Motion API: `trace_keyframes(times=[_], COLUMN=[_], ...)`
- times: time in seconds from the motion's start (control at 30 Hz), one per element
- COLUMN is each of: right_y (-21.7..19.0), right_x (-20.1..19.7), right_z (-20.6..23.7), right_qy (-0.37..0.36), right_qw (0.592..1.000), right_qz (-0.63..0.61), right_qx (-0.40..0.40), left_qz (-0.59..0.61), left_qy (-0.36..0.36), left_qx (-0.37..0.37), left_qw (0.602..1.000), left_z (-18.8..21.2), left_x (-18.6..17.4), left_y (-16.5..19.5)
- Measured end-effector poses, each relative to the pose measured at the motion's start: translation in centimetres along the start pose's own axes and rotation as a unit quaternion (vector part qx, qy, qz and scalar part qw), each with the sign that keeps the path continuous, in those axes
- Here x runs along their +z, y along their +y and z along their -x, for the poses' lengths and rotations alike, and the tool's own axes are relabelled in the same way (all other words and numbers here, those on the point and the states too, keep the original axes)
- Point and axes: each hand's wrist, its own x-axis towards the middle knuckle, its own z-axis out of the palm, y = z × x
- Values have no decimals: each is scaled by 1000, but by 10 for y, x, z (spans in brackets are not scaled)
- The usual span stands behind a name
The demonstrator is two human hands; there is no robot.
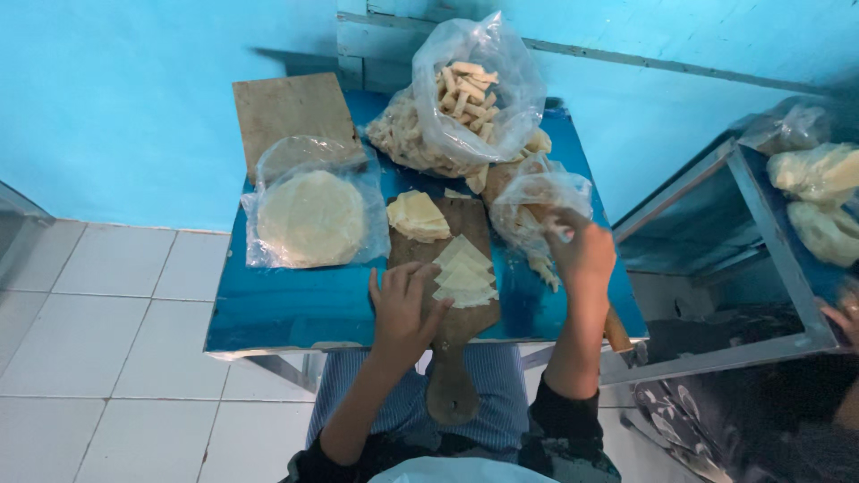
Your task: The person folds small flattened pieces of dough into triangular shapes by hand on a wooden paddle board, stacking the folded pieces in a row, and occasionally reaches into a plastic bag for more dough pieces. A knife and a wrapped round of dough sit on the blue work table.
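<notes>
My left hand (403, 309) rests flat on a wooden paddle board (458, 335), fingers apart, touching a fan of pale triangular dough sheets (464, 273). A second stack of cut sheets (417, 216) lies at the board's far end. My right hand (582, 253) reaches into a clear plastic bag (537, 201) beside the board; its fingertips are hidden inside, so I cannot tell what they hold. Both hands are over a small blue table (286, 309).
A bag of round flat wrappers (311, 217) lies at the left, a bare wooden board (286, 107) behind it. A large bag of rolled pastry sticks (470, 94) stands at the back. A metal shelf (761, 241) with dough bags is at the right, another person's hand (846, 315) beside it.
</notes>
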Motion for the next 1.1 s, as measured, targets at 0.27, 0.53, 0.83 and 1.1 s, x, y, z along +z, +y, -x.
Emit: trace_keyframes(times=[0.27, 0.53, 0.83, 1.1], right_y=[18, 34, 22, 15], right_x=[17, 39, 49, 53], right_z=[10, 1, -4, 1], right_qy=[-59, -24, 146, 132], right_qw=[998, 1000, 972, 973], right_qz=[1, -15, -125, -155], right_qx=[22, 7, -133, -108], left_qz=[-40, -41, -42, -106], left_qy=[12, 5, 4, 10], left_qx=[14, 16, 14, -14], left_qw=[999, 999, 999, 994], left_z=[0, 0, -2, -1], left_x=[3, 3, -1, 4], left_y=[-3, -2, 3, 9])
